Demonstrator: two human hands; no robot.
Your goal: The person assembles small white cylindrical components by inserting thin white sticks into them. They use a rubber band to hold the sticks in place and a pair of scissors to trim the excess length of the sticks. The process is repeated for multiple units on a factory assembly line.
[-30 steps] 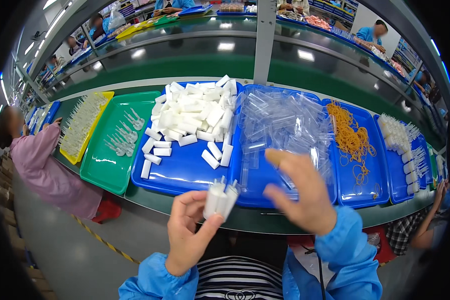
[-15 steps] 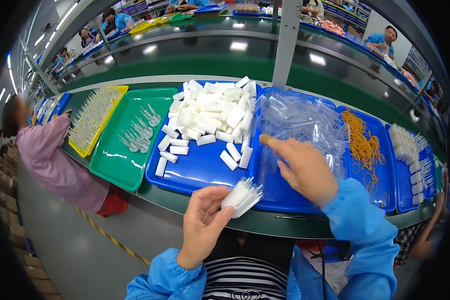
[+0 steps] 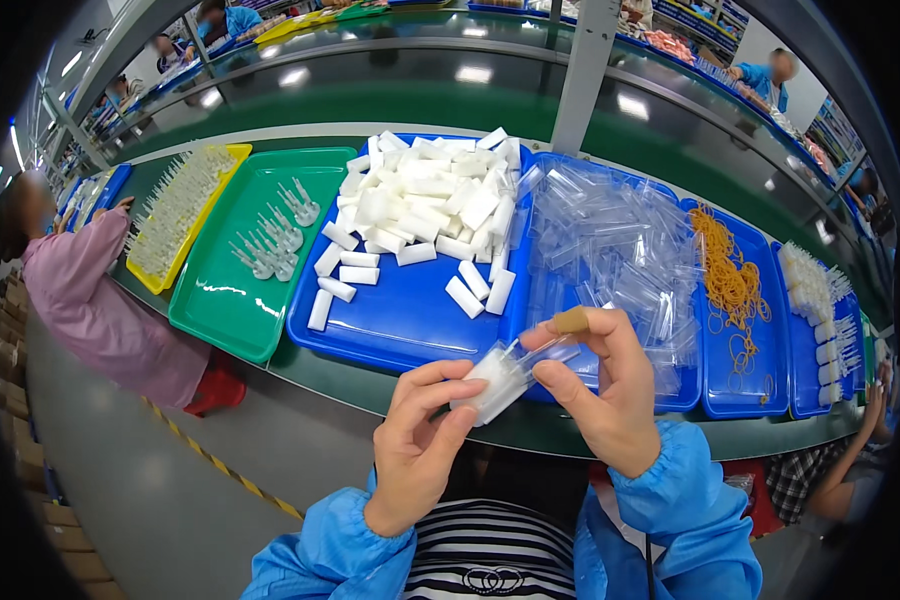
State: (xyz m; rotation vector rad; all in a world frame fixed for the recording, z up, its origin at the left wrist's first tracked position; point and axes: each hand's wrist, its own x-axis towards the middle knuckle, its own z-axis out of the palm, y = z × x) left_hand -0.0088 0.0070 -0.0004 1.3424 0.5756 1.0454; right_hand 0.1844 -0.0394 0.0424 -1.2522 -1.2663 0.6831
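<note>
Between the fingers and thumb of my left hand (image 3: pixel 425 430) is a small bundle of white pieces (image 3: pixel 492 390), tilted, with thin tips at its upper right end. My right hand (image 3: pixel 615 385) pinches a clear plastic piece (image 3: pixel 555 352) against that end; a tan finger cot (image 3: pixel 572 320) covers one of its fingertips. Both hands meet in front of two blue trays. White foam-like blocks (image 3: pixel 420 205) are heaped in the left tray (image 3: pixel 390 338). Clear plastic sleeves (image 3: pixel 620 250) fill much of the right tray (image 3: pixel 675 402).
A green tray (image 3: pixel 220 310) with several clear nozzle-like pieces (image 3: pixel 278 240) and a yellow tray (image 3: pixel 160 280) stand left. Rubber bands (image 3: pixel 725 270) and bundles of white pieces (image 3: pixel 815 295) lie in trays at right. A metal post (image 3: pixel 582 85) rises behind. A co-worker in pink (image 3: pixel 90 290) sits left.
My right hand has come from over the clear sleeves down to the bundle, now with a clear plastic piece. The left hand still holds the bundle, shifted slightly right.
</note>
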